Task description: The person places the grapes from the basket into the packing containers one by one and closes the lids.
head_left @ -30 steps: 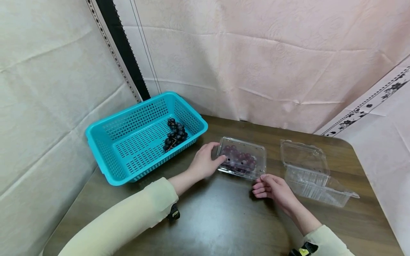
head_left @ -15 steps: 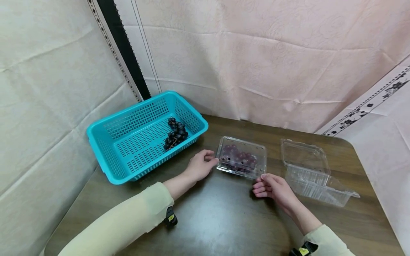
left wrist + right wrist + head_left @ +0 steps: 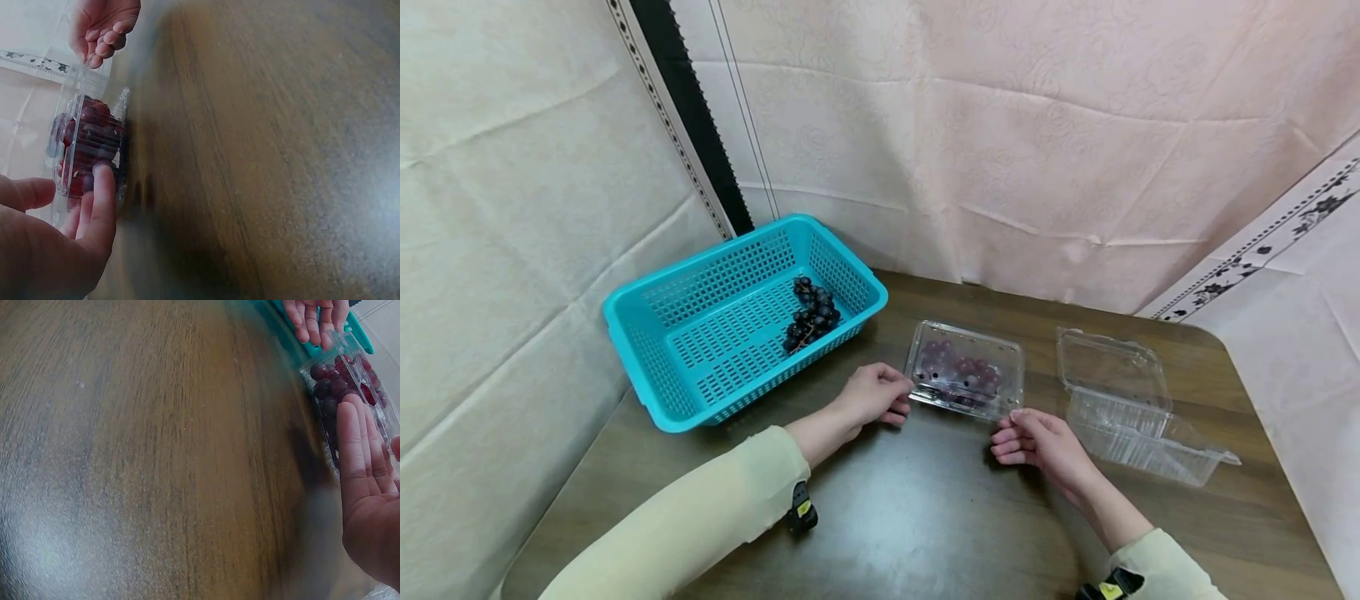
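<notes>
A clear plastic box point(image 3: 1011, 357) is found flat on the table, lid down, between the basket and a second container. Reddish-purple grapes point(image 3: 953, 365) are seen through its lid and walls. The left hand point(image 3: 874, 396) is placed at the box's near left corner; its fingers are loosely extended, with the thumb held apart from them. The right hand point(image 3: 1043, 446) is placed at the near right corner, its fingers extended. Whether the box is touched by either hand cannot be confirmed.

To the left, a blue perforated basket point(image 3: 722, 337) is noted, with a bunch of dark grapes point(image 3: 812, 318) lying in its right part. To the right, the second container point(image 3: 1120, 429), also clear, stands with its hinged lid laid back. All are supported by a dark wood-grain table point(image 3: 887, 517). Pale cloth point(image 3: 1037, 167) is hung behind. Pale yellow sleeves point(image 3: 700, 521) are worn, and a black device point(image 3: 802, 508) is mounted at each wrist.
</notes>
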`<state>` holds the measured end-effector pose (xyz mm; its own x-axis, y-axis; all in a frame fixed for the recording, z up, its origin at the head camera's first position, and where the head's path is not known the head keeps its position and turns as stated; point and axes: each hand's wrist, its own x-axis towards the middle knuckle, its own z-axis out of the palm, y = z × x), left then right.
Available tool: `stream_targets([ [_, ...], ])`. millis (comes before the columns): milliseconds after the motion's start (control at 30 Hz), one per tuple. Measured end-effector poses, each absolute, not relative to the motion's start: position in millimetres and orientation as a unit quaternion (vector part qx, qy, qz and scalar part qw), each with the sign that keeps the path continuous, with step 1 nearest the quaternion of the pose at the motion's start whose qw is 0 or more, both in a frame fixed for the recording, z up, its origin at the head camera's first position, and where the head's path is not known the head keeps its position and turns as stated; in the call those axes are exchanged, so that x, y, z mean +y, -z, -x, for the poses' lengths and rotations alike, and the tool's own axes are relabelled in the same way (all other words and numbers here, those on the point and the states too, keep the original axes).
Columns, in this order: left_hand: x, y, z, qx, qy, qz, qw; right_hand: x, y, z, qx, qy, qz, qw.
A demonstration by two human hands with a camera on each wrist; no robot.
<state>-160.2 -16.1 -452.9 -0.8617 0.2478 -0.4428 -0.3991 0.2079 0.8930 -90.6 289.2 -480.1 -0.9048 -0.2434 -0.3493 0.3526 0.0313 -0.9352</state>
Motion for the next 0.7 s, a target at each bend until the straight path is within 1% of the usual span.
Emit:
stream_targets([
  [167,-15.3,454.3,162.4,0.712,-0.633,0.055,0.298,289.8,481.1,90.8,0.687,0.695,-0.039,0.209],
  [300,-13.6,454.6,164.2,0.703,-0.633,0.055,0.32,291.2,481.1,91.2,0.686,0.696,-0.039,0.209],
  [700,-13.5,453.2,165.7,0.706,-0.624,0.055,0.332,289.5,482.0,93.0,0.683,0.698,-0.041,0.211],
])
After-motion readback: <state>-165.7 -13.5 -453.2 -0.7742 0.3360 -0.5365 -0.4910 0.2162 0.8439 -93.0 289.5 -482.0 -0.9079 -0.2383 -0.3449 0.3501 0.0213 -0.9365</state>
